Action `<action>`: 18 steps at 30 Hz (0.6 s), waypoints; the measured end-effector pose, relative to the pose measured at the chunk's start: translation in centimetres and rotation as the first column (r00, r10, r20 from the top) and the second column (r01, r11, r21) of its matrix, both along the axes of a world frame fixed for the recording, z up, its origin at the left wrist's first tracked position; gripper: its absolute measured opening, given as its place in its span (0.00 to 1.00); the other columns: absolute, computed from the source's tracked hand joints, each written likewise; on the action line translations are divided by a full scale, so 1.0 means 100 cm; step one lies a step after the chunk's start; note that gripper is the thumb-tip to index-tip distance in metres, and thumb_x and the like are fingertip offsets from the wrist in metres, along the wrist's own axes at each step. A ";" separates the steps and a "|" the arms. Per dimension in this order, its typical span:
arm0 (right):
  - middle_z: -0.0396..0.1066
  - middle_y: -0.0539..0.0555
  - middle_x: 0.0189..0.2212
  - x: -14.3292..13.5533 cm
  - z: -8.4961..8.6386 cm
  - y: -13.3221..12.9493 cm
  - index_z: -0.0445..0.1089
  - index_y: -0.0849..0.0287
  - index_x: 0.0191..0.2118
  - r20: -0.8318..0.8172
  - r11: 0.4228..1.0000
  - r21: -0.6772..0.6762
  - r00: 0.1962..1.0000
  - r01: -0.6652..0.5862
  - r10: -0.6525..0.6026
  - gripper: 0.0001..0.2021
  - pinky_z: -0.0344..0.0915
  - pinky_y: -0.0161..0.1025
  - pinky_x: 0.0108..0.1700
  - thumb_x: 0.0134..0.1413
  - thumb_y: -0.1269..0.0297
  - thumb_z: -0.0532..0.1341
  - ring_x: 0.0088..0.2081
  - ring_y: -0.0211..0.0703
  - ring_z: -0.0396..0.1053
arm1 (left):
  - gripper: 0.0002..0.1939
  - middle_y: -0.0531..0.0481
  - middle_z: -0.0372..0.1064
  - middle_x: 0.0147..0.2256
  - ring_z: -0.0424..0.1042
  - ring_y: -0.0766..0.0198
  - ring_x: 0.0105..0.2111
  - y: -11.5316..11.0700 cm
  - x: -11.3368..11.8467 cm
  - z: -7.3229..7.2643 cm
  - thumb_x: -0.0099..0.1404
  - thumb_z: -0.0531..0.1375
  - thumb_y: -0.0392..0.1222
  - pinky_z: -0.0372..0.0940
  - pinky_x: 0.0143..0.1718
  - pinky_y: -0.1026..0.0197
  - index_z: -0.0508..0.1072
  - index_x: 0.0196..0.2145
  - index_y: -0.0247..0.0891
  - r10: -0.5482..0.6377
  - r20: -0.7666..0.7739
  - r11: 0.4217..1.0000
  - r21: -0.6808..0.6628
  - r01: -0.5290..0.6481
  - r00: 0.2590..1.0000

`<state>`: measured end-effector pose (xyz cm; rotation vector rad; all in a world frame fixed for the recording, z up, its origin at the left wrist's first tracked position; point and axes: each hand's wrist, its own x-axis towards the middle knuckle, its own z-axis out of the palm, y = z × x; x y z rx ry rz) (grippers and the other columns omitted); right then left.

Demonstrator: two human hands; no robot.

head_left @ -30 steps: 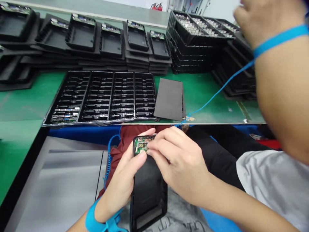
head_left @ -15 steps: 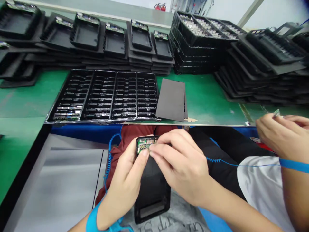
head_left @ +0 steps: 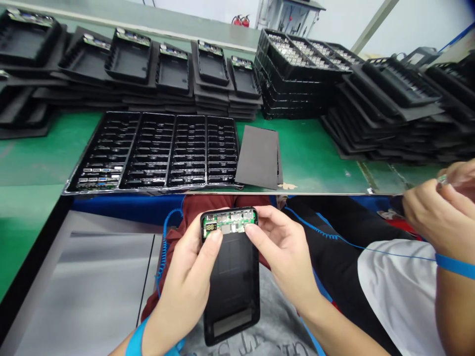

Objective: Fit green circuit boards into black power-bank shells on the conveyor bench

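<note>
A black plastic power bank case (head_left: 233,282) is held over my lap, its open side facing me. Across its top end sits a green circuit board (head_left: 230,226) with a small digit display at its left. My left hand (head_left: 189,267) grips the case's upper left side, the thumb against the board's lower edge near the display. On the upper right corner is my right hand (head_left: 284,247), its thumb pressing the board's right end and the fingers behind the case. A blue wrist strap (head_left: 136,341) circles my left wrist.
A black slotted tray (head_left: 152,153) with a few boards lies ahead, beside grey foam sheets (head_left: 258,155). Behind are stacked foam sheets with cases (head_left: 172,69), and stacked trays of boards (head_left: 297,74). At right, a co-worker's hands (head_left: 438,207) hold a small part.
My right hand has moved from pinching at the board's middle to gripping the case's upper right corner, uncovering the board. My left hand keeps its hold. The view has shifted slightly.
</note>
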<state>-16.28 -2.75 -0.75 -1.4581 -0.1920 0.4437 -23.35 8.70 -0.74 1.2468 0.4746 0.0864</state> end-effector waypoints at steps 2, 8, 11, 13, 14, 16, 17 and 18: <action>0.72 0.50 0.30 0.000 0.000 0.000 0.69 0.58 0.36 -0.019 1.000 0.023 1.000 0.015 -0.014 0.06 0.68 0.36 0.34 0.49 0.67 0.63 0.32 0.38 0.70 | 0.19 0.49 0.66 0.53 0.63 0.54 0.54 0.000 0.000 0.000 0.65 0.53 0.45 0.57 0.55 0.55 0.65 0.53 0.43 0.006 0.005 1.000 0.007 -0.006 1.000; 0.71 0.48 0.28 0.000 0.000 0.000 0.69 0.58 0.35 -0.088 0.996 0.082 0.996 0.034 -0.027 0.08 0.67 0.34 0.33 0.46 0.67 0.64 0.30 0.37 0.69 | 0.20 0.51 0.65 0.54 0.61 0.55 0.55 0.000 0.002 -0.002 0.64 0.54 0.46 0.54 0.57 0.56 0.63 0.54 0.45 0.039 -0.012 0.999 0.027 -0.038 0.999; 0.70 0.49 0.27 0.001 0.001 0.002 0.69 0.59 0.34 -0.114 0.995 0.075 0.992 0.063 -0.054 0.08 0.67 0.34 0.32 0.44 0.67 0.64 0.29 0.36 0.68 | 0.20 0.53 0.67 0.52 0.62 0.55 0.54 0.000 0.003 -0.003 0.64 0.55 0.46 0.57 0.56 0.56 0.63 0.54 0.46 0.040 -0.012 0.999 -0.001 -0.040 0.999; 0.70 0.49 0.27 0.001 0.003 0.003 0.69 0.60 0.33 -0.124 0.994 0.075 0.990 0.081 -0.072 0.08 0.66 0.34 0.31 0.43 0.67 0.64 0.28 0.36 0.67 | 0.20 0.54 0.68 0.52 0.62 0.55 0.54 0.000 0.001 -0.004 0.64 0.55 0.46 0.57 0.55 0.56 0.63 0.54 0.46 0.036 -0.022 0.999 -0.022 -0.036 0.999; 0.70 0.50 0.27 0.001 0.003 0.004 0.69 0.60 0.33 -0.126 0.993 0.075 0.989 0.089 -0.079 0.09 0.66 0.34 0.31 0.42 0.67 0.64 0.28 0.36 0.67 | 0.21 0.54 0.68 0.51 0.62 0.54 0.54 0.000 0.001 -0.004 0.63 0.55 0.46 0.58 0.55 0.56 0.63 0.54 0.46 0.042 -0.028 0.999 -0.026 -0.043 0.999; 0.69 0.50 0.27 0.001 0.004 0.006 0.69 0.61 0.33 -0.117 0.992 0.074 0.989 0.098 -0.089 0.08 0.66 0.34 0.32 0.43 0.67 0.63 0.28 0.36 0.66 | 0.21 0.53 0.69 0.50 0.62 0.53 0.54 0.000 -0.001 -0.006 0.63 0.55 0.45 0.58 0.55 0.55 0.63 0.55 0.46 0.061 -0.040 0.998 -0.025 -0.062 0.997; 0.69 0.50 0.27 0.001 0.004 0.006 0.69 0.61 0.33 -0.107 0.992 0.074 0.990 0.100 -0.092 0.08 0.66 0.34 0.31 0.43 0.67 0.63 0.28 0.36 0.66 | 0.22 0.53 0.70 0.50 0.62 0.53 0.54 -0.001 -0.001 -0.006 0.63 0.55 0.45 0.59 0.54 0.55 0.62 0.55 0.47 0.074 -0.041 0.997 -0.027 -0.076 0.996; 0.69 0.50 0.26 0.000 0.003 0.007 0.68 0.60 0.33 -0.096 0.992 0.073 0.991 0.101 -0.094 0.08 0.66 0.34 0.31 0.43 0.66 0.63 0.28 0.36 0.66 | 0.22 0.54 0.70 0.49 0.63 0.53 0.54 -0.001 -0.001 -0.007 0.63 0.55 0.45 0.59 0.54 0.56 0.62 0.55 0.48 0.082 -0.045 0.996 -0.036 -0.084 0.996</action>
